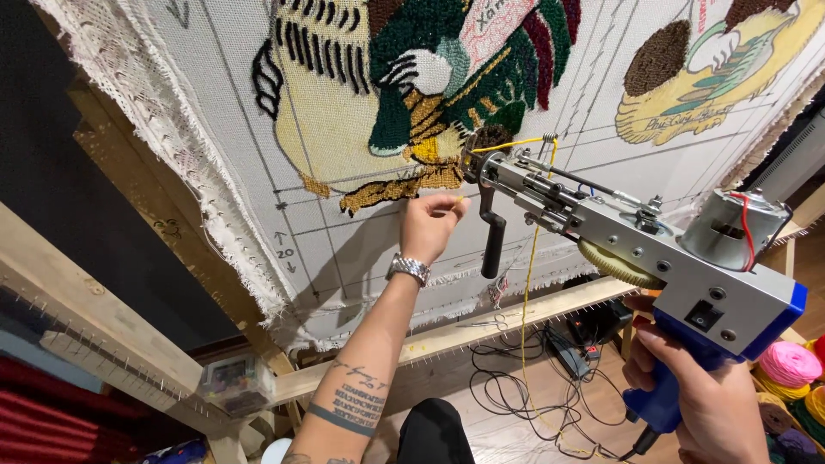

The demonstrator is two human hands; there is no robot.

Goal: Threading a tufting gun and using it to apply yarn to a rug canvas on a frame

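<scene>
Stretched on a wooden frame, cloth is showing a half-filled picture. My right hand is gripping the tufting gun; my left hand is pinching yellow yarn.

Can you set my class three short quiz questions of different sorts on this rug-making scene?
1. True or false: the right hand grips the blue handle of the tufting gun.
2. What colour is the yarn that runs up to the gun?
3. The left hand is at: A) the stretched cloth B) the scissors C) the yarn balls.

Key: 1 true; 2 yellow; 3 A.
</scene>
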